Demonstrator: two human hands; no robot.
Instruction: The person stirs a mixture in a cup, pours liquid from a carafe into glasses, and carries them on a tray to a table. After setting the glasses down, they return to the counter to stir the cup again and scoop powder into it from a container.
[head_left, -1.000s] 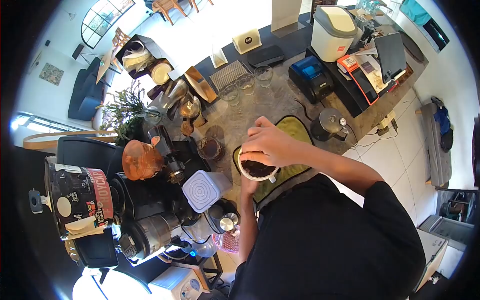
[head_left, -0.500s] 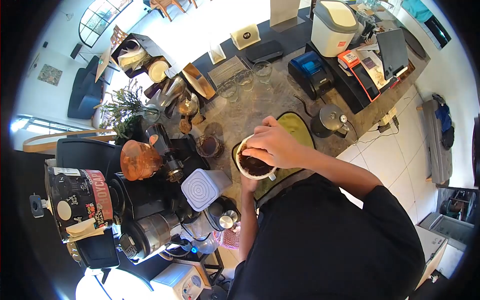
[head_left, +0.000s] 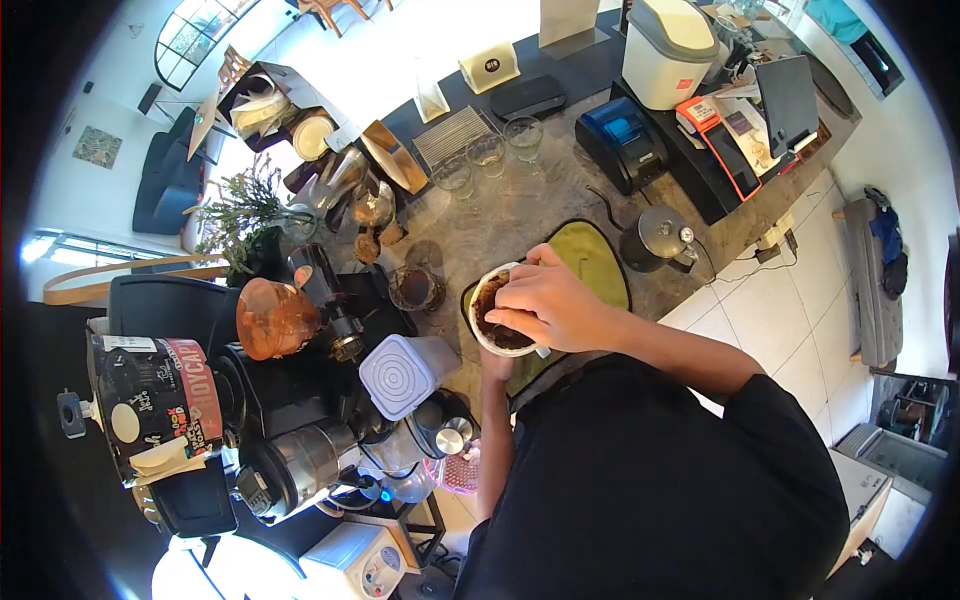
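A white cup (head_left: pixel 475 322) with a handle holds dark brown coffee grounds (head_left: pixel 490 298), some of them stuck along its inner wall. My left hand (head_left: pixel 496 367) grips the cup from below, its fingers mostly hidden by the cup. Over the cup's mouth is my right hand (head_left: pixel 555 303), fingers curled together with the tips down at the grounds; whatever they pinch is hidden. Beneath the cup lies a green cloth (head_left: pixel 590 262) with a dark edge. A glass of dark liquid (head_left: pixel 416 289) stands just left of the cup.
Several clear glasses, one a tumbler (head_left: pixel 523 140), line the counter's far side. A dark kettle (head_left: pixel 657 240) and a printer (head_left: pixel 622 145) stand right. To the left are a lidded plastic container (head_left: pixel 398 377), a grinder with an orange hopper (head_left: pixel 275 318) and a plant (head_left: pixel 245 215).
My right hand has moved slightly down and its fingers now cover more of the grounds. The cup remains in my left hand, in nearly the same place.
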